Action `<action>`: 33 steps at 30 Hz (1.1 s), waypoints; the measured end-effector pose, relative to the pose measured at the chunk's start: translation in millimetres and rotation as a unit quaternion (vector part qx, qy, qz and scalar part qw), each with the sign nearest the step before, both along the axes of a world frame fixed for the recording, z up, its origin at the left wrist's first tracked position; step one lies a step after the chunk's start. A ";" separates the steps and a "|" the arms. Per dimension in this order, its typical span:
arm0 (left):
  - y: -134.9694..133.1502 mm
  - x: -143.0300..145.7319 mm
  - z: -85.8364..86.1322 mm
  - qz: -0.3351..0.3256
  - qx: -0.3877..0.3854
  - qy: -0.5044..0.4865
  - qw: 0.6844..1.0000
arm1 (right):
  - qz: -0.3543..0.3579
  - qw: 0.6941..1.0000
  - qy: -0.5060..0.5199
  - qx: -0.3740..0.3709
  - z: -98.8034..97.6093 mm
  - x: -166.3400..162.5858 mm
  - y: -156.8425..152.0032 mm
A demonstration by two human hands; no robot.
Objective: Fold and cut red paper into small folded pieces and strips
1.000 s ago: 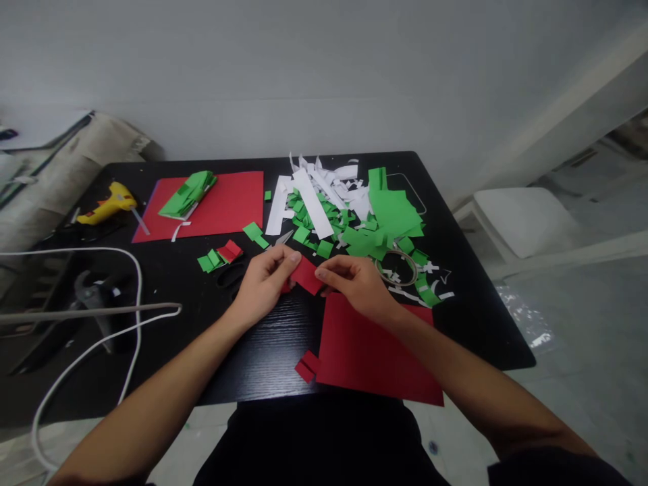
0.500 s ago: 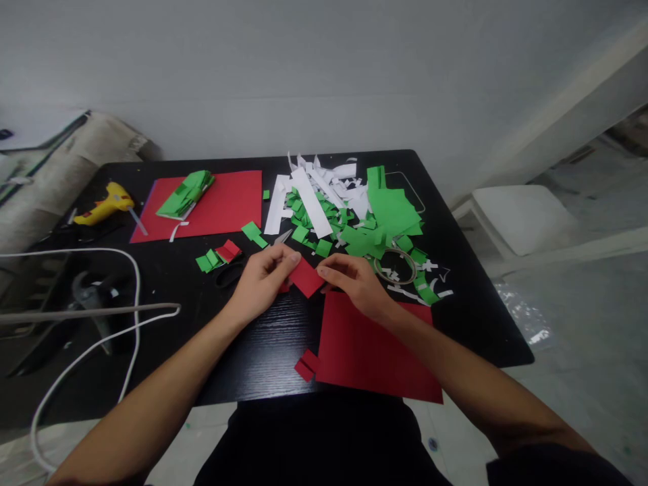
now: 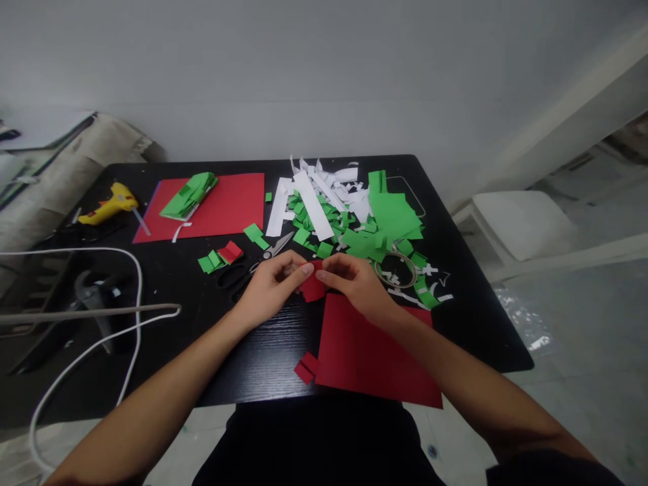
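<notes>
While our hands meet at the centre of the frame, we hold one small red paper piece [image 3: 314,290] between them. Our left hand [image 3: 273,287] is closed on its left edge with thumb and fingertips, and our right hand [image 3: 357,287] is closed on its right edge the same way. The piece sits over the black surface [image 3: 263,351], just beside the upper left corner of a large red sheet [image 3: 374,354] that lies under our right wrist and reaches the near edge. We cannot tell whether the piece touches the surface.

Two little red scraps [image 3: 306,368] lie at the lower left corner of that sheet. Scissors [image 3: 253,264] rest just beyond our left hand, blades pointing up and right. Left of them is a cluster of green and red squares [image 3: 217,258]. Above our hands spreads a heap of green scraps [image 3: 354,233] mixed with white strips [image 3: 314,202], and a tape ring [image 3: 397,270] lies near our right hand. In the upper left, a second red sheet [image 3: 227,206] carries a green stack [image 3: 188,196], with a yellow glue gun [image 3: 106,204] beside it. A white cable [image 3: 126,270] loops at the left.
</notes>
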State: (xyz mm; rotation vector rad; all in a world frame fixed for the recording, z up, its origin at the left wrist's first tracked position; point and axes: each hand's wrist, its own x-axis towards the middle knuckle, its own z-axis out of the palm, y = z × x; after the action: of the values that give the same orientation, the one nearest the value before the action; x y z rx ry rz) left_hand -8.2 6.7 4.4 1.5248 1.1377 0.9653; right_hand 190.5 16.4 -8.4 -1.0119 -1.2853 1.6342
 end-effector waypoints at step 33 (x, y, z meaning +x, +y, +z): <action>-0.6 -3.6 -5.6 0.032 0.056 0.078 0.995 | -0.061 0.998 0.003 -0.014 -4.3 -1.0 2.2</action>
State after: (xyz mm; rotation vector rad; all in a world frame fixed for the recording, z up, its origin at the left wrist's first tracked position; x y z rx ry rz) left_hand -11.9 6.1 -1.2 1.6880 1.2671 0.9797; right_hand 189.5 18.6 -12.8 -1.0808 -1.1763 1.5661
